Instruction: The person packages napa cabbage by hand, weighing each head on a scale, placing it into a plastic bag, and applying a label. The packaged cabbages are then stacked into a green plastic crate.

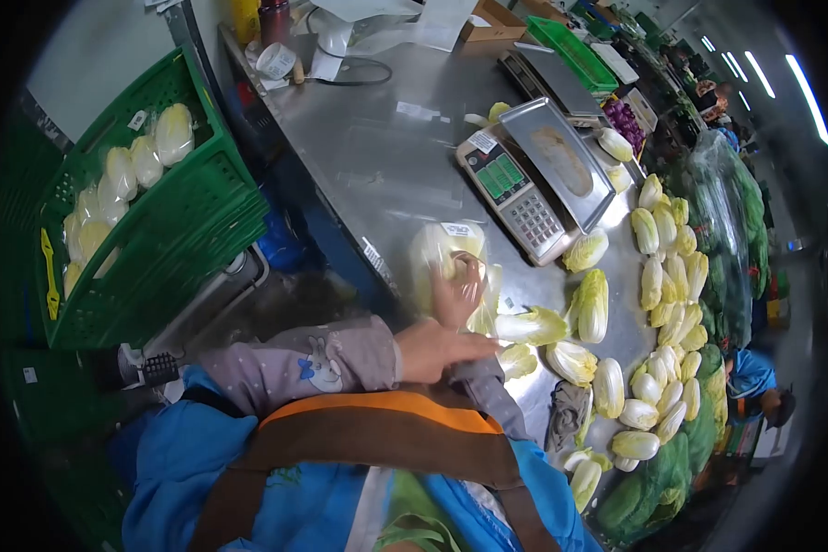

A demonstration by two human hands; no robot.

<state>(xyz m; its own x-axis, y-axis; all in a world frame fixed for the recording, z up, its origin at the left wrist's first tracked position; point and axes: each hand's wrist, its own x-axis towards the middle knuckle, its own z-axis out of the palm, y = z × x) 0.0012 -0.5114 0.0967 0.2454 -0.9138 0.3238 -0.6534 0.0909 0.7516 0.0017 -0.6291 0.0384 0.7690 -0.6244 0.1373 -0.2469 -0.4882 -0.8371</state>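
A Chinese cabbage in a clear plastic bag [432,253], with a white label on it, lies near the steel table's front edge. My right hand [460,293] presses on the bag, its fingers curled into a pinch on the plastic. Across my right wrist lies my left hand [425,351], one digit stretched to the right. The other fingers of that hand are hidden. Just right of my hands are a loose cabbage [532,325] and a small leafy piece [518,361]. An upright cabbage [591,308] stands out beyond them.
A digital scale [524,198] sits behind the bag, with a second scale [557,78] farther back. Several bare cabbages [667,276] line the table's right side beside green net sacks [649,492]. Stacked green crates [170,198] at left hold bagged cabbages. A grey cloth [569,414] lies near me.
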